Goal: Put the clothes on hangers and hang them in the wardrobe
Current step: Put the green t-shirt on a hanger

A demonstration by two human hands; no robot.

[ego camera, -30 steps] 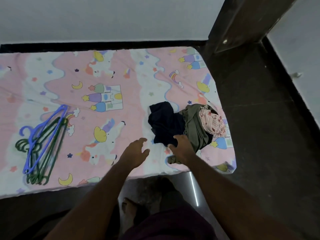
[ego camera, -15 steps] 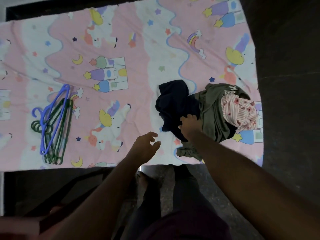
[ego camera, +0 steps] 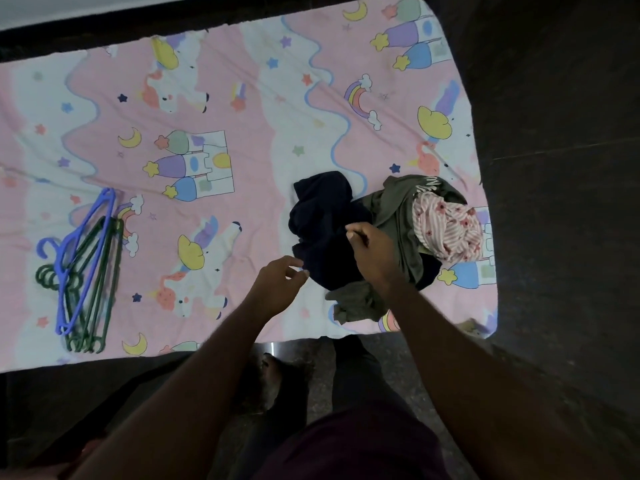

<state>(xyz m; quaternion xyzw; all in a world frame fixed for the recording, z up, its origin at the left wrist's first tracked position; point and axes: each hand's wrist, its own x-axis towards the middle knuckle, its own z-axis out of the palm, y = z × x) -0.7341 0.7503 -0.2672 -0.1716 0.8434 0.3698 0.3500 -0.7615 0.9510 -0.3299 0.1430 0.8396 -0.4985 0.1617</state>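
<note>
- Right hand (ego camera: 372,252) is down on the navy garment (ego camera: 323,223), fingers (ego camera: 356,233) curled and pinching its cloth.
- Left hand (ego camera: 277,285) hovers just at the garment's 8 o'clock edge, fingers loosely bent, holding nothing.
- Olive garment (ego camera: 393,209) and pink striped garment (ego camera: 446,226) are heaped at the navy one's 3 o'clock.
- Blue hanger (ego camera: 85,251) lies atop the green hangers (ego camera: 100,289), far off at 9 o'clock on the bed sheet (ego camera: 263,140).

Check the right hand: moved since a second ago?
Yes. The right hand has gone further onto the clothes pile, from its near edge up onto the dark navy garment, where it now pinches the cloth.
</note>
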